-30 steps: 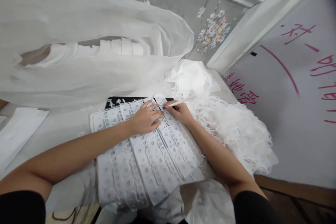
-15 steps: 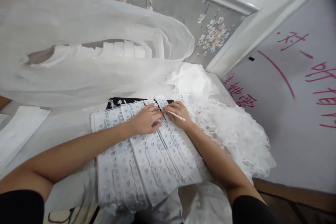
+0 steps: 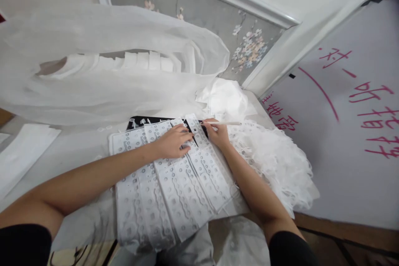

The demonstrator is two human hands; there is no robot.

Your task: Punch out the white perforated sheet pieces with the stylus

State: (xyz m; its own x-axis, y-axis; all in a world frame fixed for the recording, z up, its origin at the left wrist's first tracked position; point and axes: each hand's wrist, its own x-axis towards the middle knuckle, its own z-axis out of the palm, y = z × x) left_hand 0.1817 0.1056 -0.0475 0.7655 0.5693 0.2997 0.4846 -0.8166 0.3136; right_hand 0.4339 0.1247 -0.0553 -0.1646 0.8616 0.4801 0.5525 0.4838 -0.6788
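Note:
White strips with rows of cut-out dots and wavy lines [image 3: 174, 191] lie side by side before me, draped toward the near edge. My left hand [image 3: 174, 141] rests on them, fingers spread and pressing lightly. In my right hand [image 3: 217, 133] a thin white pen-like tool [image 3: 229, 123] is pinched, its handle pointing right. Its tip is too small to make out, near the far right end of one strip. Under the strips' far ends a black board [image 3: 135, 121] shows.
Beside my right forearm sits a heap of thin white scraps [image 3: 274, 158]. A large translucent white bag [image 3: 124, 91] holding white strips lies behind. White sheets [image 3: 29, 149] are at left; a whiteboard with red writing [image 3: 327, 166] stands at right.
My right hand has moved slightly right, away from the left fingers, and the tool has swung to point its handle out to the right. My left hand stays nearly still.

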